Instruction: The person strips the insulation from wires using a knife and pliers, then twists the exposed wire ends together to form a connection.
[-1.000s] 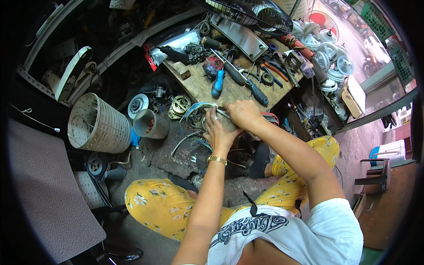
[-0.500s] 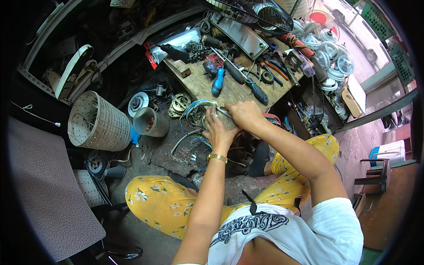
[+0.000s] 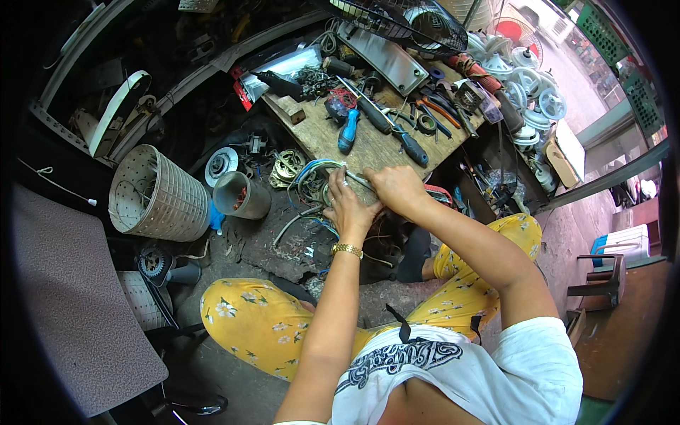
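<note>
A bundle of cables (image 3: pixel 309 185), with blue, white and grey strands, hangs at the near edge of the wooden workbench (image 3: pixel 319 134). My left hand (image 3: pixel 349 207) holds a grey cable (image 3: pixel 360 180) near that edge, its fingers pressed together along it. Beside it on the right, my right hand (image 3: pixel 398 189) is closed on the same cable, knuckles up. Whatever else lies under the right hand's fingers is hidden. Just beyond the hands, a blue screwdriver (image 3: pixel 348 132) and a dark-handled screwdriver (image 3: pixel 414 150) rest on the bench.
Pliers (image 3: pixel 443 110) and other tools crowd the back right of the bench, below a black fan guard (image 3: pixel 397 25). On the floor at left stand a perforated basket (image 3: pixel 173 195) and a plastic cup (image 3: pixel 256 202). White plastic parts (image 3: pixel 528 78) are piled at far right.
Hardly anything differs. Both hands keep their hold at the bench edge, with the right hand shifted very slightly to the left. The whole view has moved a little.
</note>
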`<control>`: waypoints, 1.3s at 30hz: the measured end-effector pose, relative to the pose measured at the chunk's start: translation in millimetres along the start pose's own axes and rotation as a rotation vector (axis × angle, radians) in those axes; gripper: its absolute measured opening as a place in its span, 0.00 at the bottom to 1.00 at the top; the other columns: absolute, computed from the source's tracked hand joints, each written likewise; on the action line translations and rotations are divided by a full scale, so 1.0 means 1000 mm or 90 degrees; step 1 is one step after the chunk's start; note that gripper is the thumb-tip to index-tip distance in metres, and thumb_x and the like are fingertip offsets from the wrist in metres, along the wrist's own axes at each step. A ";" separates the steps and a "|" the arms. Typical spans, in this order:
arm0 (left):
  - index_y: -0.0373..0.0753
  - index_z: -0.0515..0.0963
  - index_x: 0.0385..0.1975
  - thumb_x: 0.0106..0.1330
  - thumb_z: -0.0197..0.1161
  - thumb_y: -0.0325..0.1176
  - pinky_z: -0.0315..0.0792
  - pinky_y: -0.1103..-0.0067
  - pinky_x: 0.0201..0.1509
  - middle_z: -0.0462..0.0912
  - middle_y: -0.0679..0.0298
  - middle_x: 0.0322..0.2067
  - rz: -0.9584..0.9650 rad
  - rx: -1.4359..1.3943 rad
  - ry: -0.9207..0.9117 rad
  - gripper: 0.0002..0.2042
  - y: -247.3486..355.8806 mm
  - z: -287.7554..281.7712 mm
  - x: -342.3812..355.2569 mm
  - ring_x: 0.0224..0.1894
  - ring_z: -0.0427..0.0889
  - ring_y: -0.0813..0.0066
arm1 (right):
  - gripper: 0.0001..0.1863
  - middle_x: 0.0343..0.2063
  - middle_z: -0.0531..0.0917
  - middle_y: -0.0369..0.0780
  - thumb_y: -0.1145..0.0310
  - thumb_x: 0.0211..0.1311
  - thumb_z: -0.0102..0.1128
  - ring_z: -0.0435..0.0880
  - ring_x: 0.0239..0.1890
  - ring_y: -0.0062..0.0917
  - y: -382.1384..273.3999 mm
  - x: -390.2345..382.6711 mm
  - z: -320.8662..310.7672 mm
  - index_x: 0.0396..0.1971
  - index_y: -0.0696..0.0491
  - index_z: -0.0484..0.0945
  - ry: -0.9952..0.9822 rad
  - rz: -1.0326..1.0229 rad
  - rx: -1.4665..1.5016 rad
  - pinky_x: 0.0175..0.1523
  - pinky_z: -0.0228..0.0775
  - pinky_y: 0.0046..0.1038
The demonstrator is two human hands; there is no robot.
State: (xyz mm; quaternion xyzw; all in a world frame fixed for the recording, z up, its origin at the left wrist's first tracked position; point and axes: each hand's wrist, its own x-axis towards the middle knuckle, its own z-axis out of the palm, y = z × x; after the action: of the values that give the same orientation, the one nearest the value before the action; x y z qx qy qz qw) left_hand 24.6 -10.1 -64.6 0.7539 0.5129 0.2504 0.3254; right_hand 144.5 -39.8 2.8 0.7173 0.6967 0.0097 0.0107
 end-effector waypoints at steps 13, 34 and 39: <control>0.45 0.52 0.65 0.36 0.80 0.49 0.56 0.42 0.58 0.52 0.57 0.67 -0.029 0.001 -0.013 0.54 0.006 -0.002 -0.002 0.69 0.54 0.54 | 0.13 0.22 0.84 0.44 0.67 0.54 0.56 0.86 0.27 0.36 0.006 -0.018 -0.002 0.40 0.52 0.78 -0.019 0.017 -0.007 0.30 0.77 0.35; 0.38 0.51 0.68 0.41 0.74 0.53 0.48 0.36 0.61 0.46 0.59 0.71 0.038 0.177 -0.038 0.54 0.019 0.006 -0.026 0.73 0.41 0.53 | 0.14 0.20 0.83 0.43 0.67 0.53 0.55 0.85 0.25 0.36 0.008 -0.036 0.006 0.42 0.48 0.78 0.054 0.049 0.019 0.27 0.75 0.35; 0.41 0.46 0.70 0.40 0.75 0.54 0.46 0.38 0.63 0.42 0.64 0.73 -0.024 0.181 -0.055 0.58 0.029 0.000 -0.002 0.74 0.39 0.52 | 0.16 0.21 0.84 0.43 0.67 0.54 0.54 0.85 0.26 0.35 0.010 -0.008 0.011 0.44 0.46 0.79 0.070 0.034 0.022 0.28 0.75 0.36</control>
State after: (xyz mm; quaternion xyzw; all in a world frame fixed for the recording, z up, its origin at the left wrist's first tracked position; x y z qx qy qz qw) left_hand 41.8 -19.4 -42.9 0.7929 0.5427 0.1362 0.2414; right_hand 154.6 -47.7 -7.7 0.7342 0.6767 0.0374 -0.0404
